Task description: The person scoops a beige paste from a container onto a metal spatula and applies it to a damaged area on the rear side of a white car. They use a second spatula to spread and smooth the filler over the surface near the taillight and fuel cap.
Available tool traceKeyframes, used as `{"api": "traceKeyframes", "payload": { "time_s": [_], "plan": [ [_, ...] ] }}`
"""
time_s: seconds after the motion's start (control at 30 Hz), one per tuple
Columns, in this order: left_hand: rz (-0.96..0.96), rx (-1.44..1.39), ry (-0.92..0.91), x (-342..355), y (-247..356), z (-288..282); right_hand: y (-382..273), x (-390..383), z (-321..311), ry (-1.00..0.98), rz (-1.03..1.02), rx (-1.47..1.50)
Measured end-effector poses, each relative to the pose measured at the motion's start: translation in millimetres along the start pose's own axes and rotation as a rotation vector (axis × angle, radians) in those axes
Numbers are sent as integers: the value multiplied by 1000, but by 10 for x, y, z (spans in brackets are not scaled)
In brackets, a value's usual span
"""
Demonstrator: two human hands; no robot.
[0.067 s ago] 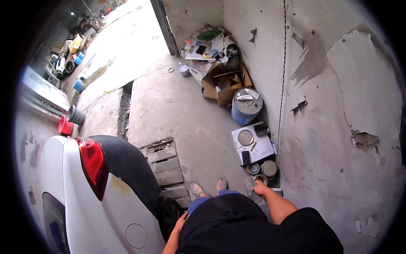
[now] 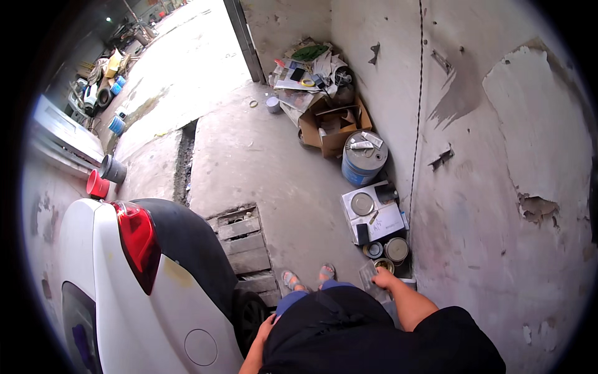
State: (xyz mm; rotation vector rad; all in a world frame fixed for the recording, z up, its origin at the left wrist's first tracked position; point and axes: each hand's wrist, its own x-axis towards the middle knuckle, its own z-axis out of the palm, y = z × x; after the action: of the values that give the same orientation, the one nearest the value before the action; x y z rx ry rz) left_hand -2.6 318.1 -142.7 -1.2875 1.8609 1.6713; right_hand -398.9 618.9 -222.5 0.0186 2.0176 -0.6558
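Observation:
My right hand [image 2: 385,278] is closed on the edge of a clear plastic container [image 2: 369,274], held low beside my right leg. Just beyond it stand an open tin [image 2: 384,264], a lidded round can [image 2: 396,249] and a smaller can [image 2: 373,249]. Hanging by my left thigh, my left hand [image 2: 268,326] holds nothing that I can see; its fingers lie along the trouser leg, partly hidden. A white car [image 2: 143,311] with a red tail light [image 2: 136,240] is close on that side.
A white box [image 2: 385,219] carries a round lid [image 2: 362,203] and a dark phone-like slab [image 2: 362,234]. Farther along the wall come a blue drum [image 2: 364,159] and a cardboard box [image 2: 342,134]. Slats [image 2: 246,243] cover a floor pit between car and feet.

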Motion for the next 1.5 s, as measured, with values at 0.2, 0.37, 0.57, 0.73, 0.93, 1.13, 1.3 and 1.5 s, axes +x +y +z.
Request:
{"api": "traceKeyframes", "payload": {
  "time_s": [0.2,0.37,0.57,0.73,0.93,1.13,1.3,1.5],
  "plan": [
    [-8,173,111,17,-179,8,154,144,-9,19,-75,-74],
    [-28,132,113,61,-299,24,221,276,22,14,-84,-118],
    [-44,195,120,-11,-100,47,205,206,2,15,-107,-213],
    [-63,132,127,-33,-274,10,-69,-56,-9,-48,-73,-152],
    [-82,134,114,13,-231,52,-231,-243,-86,-85,1,-63],
    [-99,180,132,-34,-243,25,-263,-236,-35,-78,-39,-136],
    [-95,203,118,-55,-71,37,-138,-166,-48,-39,-54,-161],
    [-114,196,137,-65,-218,39,-361,-393,-36,-104,-10,-83]
  ]
}}
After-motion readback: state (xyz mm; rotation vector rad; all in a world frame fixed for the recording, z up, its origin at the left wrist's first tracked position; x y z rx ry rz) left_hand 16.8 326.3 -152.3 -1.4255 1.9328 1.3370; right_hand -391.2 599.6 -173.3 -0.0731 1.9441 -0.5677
